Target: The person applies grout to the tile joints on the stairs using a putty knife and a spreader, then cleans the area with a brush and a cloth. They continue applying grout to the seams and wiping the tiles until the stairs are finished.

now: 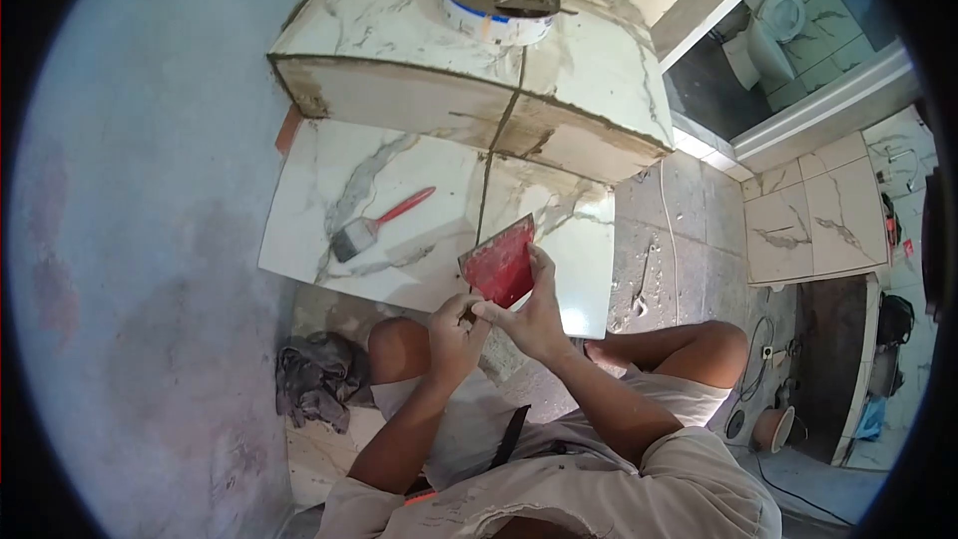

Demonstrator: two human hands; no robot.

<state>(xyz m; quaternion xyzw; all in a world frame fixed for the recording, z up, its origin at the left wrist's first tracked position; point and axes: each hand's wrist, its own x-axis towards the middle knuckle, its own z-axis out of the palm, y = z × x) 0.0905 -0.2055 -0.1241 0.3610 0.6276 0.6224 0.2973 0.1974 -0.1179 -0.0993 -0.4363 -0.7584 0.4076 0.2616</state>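
My right hand grips a red scraper, its flat face tilted up and smeared with pale residue. At the scraper's lower corner my left hand is closed, fingers curled against my right thumb; what it pinches, if anything, is hidden. Both hands are over the front edge of a marbled tile step. On that step, left of the scraper, lies a paintbrush with a red handle and grey bristles. One step up stands a round white tub holding grey paste, with a dark flat tool lying across its top.
A bare plastered wall rises at the left. Dark crumpled cloth lies by my left knee. To the right are a dusty floor with a pale hose, a tiled counter, a small bucket and a doorway showing a toilet.
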